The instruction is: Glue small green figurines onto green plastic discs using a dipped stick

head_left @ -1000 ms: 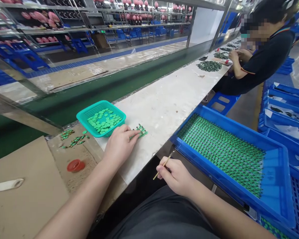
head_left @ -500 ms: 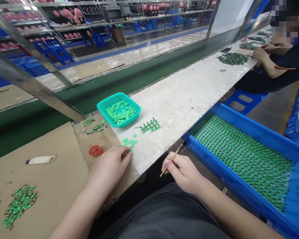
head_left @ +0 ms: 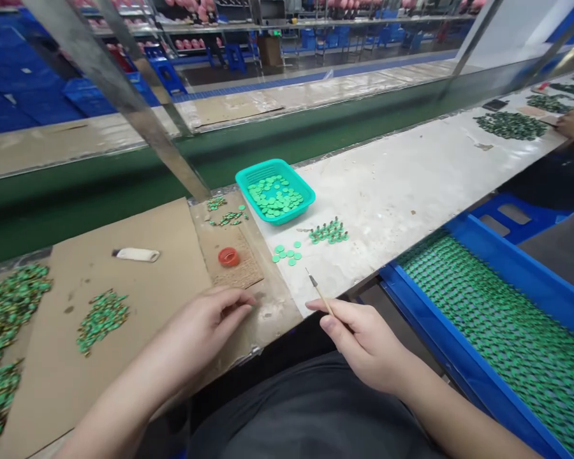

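holding a thin brush (head_left: 319, 291) at the lower centre of the frame, the right hand (head_left: 361, 335) has its fingers pinched on the handle, bristle end up and to the left. the left hand (head_left: 208, 322), lower left of centre, curls near the front edge of the counter (head_left: 387, 185), thumb close to the other fingers; whether they grip anything, i cannot tell. loose green discs (head_left: 291, 261) lie mid-frame, near the brush tip. just beyond stands a cluster of dark-topped green pieces (head_left: 329, 233), with a teal basket (head_left: 259, 171) of discs behind. a blue tray (head_left: 452, 358) lies lower right.
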A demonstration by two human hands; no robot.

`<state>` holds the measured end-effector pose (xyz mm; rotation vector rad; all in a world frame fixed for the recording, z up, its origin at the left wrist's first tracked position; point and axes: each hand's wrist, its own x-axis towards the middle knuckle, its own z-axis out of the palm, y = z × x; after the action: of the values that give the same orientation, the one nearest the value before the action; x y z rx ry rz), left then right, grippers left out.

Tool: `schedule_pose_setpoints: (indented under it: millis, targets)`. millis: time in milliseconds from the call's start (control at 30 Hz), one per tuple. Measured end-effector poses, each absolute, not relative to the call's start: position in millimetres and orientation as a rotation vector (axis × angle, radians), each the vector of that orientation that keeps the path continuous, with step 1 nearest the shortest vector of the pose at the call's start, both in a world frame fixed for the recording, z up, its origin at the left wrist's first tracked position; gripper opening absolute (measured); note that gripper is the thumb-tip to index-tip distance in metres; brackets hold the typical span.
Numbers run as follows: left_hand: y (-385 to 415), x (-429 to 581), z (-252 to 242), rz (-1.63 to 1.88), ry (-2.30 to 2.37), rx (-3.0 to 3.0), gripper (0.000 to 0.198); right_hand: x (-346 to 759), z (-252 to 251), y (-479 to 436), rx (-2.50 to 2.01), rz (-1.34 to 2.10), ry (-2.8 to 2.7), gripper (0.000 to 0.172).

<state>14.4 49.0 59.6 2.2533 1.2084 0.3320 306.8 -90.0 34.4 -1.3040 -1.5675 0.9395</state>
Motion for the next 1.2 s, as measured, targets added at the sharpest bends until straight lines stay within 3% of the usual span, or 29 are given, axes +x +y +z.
schedule_pose_setpoints:
  millis: [133,200,267,400,467,600,667,800,900,967,1100,1200]
  targets:
    - [44.9,-9.4,43.4,0.427,1.192,2.298,0.038,290.9,26.2,-81.9,-1.367,0.996,-1.582,0.072]
    - [41.2,-13.4,32.6,0.528,1.19,2.34,0.037,284.4,24.9,-77.5,-1.326,0.968,-1.599,0.082]
    - [34.6,-15.8,24.1,0.641,1.194,2.381,0.034,279.9,26.9,-73.4,-1.271,0.922,-1.643,0.073]
    - [14.0,-20.2,15.7,0.856,1.18,2.463,0.019,276.1,37.6,-65.5,-1.134,0.741,-1.835,0.023]
    - [3.9,-22.0,12.9,0.911,1.135,2.614,0.016,274.7,42.0,-61.1,-1.068,0.71,-1.931,0.023]
    - [-6.3,-25.8,3.0,0.89,1.037,2.89,0.023,268.0,40.2,-50.8,-0.959,0.762,-2.007,0.053]
    - [-6.8,-27.8,-3.5,0.897,1.019,2.901,0.025,264.0,35.7,-45.4,-0.942,0.729,-2.024,0.056]
    - [-7.6,-27.8,-9.9,0.966,1.028,2.887,0.024,259.1,32.6,-32.7,-0.981,0.593,-1.967,0.026]
    - [-10.9,-24.4,-8.1,1.014,1.089,2.859,0.024,254.7,38.9,-14.1,-1.024,0.582,-1.764,0.041]
    - [-13.5,-22.5,-7.5,1.038,1.118,2.827,0.027,248.4,45.4,5.6,-1.046,0.584,-1.632,0.042]
    - [-18.1,-21.9,-14.2,1.111,1.167,2.717,0.029,227.4,55.5,53.3,-1.076,0.66,-1.543,0.016]
    - [-21.0,-22.0,-22.0,1.186,1.177,2.637,0.025,210.5,53.7,82.0,-1.046,0.664,-1.615,0.005]
